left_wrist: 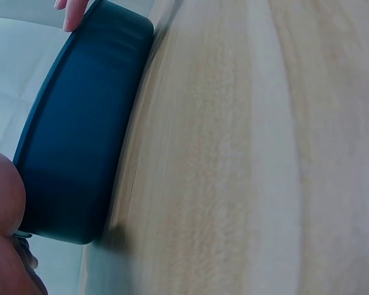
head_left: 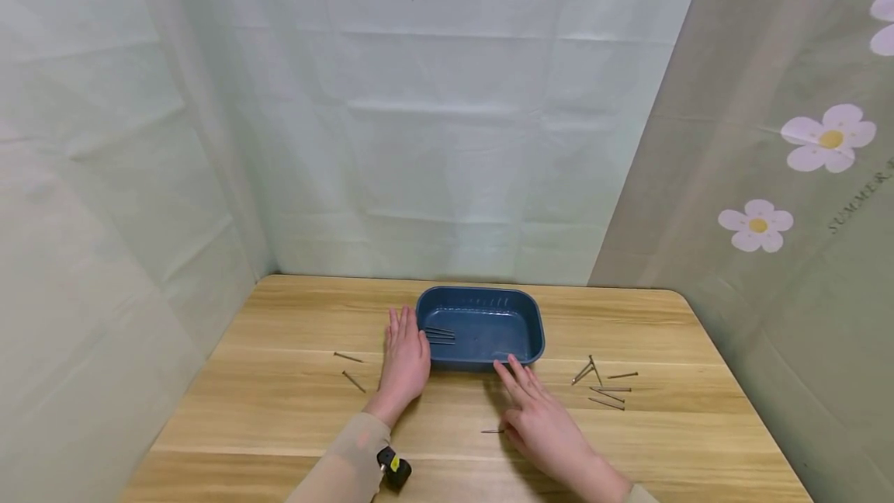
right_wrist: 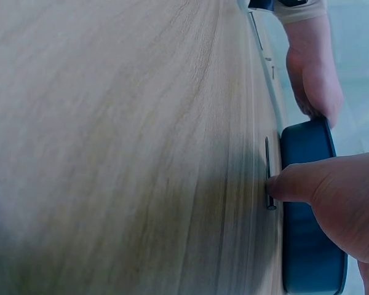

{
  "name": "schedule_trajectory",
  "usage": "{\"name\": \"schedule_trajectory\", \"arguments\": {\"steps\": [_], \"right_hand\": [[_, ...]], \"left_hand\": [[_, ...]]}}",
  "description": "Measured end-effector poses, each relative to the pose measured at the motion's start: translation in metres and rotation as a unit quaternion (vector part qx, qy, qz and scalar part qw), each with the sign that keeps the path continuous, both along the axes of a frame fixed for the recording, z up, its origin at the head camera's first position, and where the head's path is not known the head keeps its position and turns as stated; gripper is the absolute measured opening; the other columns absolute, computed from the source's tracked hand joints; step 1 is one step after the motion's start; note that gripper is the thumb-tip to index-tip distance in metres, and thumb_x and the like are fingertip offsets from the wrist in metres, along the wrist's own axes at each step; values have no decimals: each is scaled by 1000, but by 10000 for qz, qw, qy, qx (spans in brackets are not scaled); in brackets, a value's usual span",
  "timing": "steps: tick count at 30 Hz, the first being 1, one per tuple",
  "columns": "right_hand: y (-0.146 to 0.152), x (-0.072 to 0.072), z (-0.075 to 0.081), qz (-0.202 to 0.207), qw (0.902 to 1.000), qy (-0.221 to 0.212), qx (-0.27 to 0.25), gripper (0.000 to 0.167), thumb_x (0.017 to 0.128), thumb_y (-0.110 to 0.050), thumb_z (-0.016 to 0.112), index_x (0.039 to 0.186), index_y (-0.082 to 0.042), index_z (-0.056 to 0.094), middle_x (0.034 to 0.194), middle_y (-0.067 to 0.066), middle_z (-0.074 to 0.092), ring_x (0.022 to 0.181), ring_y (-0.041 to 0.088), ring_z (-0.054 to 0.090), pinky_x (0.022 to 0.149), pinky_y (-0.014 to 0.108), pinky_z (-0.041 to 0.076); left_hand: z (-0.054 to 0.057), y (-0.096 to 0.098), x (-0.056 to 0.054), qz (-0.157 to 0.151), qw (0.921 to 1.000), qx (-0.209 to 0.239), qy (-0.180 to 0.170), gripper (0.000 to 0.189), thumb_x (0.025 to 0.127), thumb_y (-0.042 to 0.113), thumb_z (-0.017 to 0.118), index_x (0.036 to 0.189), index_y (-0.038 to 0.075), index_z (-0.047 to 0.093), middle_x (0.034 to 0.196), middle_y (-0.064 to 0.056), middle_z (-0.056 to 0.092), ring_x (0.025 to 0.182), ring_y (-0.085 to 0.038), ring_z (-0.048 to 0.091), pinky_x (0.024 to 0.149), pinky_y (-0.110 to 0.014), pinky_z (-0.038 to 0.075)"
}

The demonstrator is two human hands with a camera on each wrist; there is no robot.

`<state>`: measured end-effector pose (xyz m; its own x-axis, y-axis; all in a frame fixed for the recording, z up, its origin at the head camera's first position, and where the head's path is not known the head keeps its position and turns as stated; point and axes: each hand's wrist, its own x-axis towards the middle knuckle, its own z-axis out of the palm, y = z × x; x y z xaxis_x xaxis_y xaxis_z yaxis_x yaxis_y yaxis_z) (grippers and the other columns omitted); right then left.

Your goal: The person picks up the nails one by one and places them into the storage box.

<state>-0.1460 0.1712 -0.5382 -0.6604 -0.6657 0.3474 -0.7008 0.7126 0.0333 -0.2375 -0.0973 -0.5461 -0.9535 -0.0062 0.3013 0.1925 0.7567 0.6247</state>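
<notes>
Nail (right_wrist: 268, 160) touches the thumb of the right hand (head_left: 548, 429), fingers outstretched, no firm grip visible; better pinch mid-shaft, left hand (head_left: 407, 359), fingers straight, bracing the tray (head_left: 464, 365) ahead.

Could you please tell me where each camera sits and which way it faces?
Head: worn on the head, facing forward and down at the table and blue tray; shows left hand, right hand and forearms.
Left wrist: on the left wrist, facing the tray's side; shows part of the left hand and, at top, fingertips.
Right wrist: on the right wrist, facing a nail and the tray; shows parts of both hands.
Head and right wrist share that nail.
</notes>
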Motion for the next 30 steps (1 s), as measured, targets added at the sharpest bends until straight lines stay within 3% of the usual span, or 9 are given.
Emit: {"name": "schedule_trajectory", "arguments": {"steps": [30], "right_hand": [[-1,-2,-8,42,9988,471,130,20,81,-14,88,72,-11,70,163,25,45,153,44,38,119,54,40]], "left_hand": [[-3,1,0,-19,10000,30,33,53,113,10,43,156,-20,33,167,-36,29,160,-52,12,126,-65,17]]}}
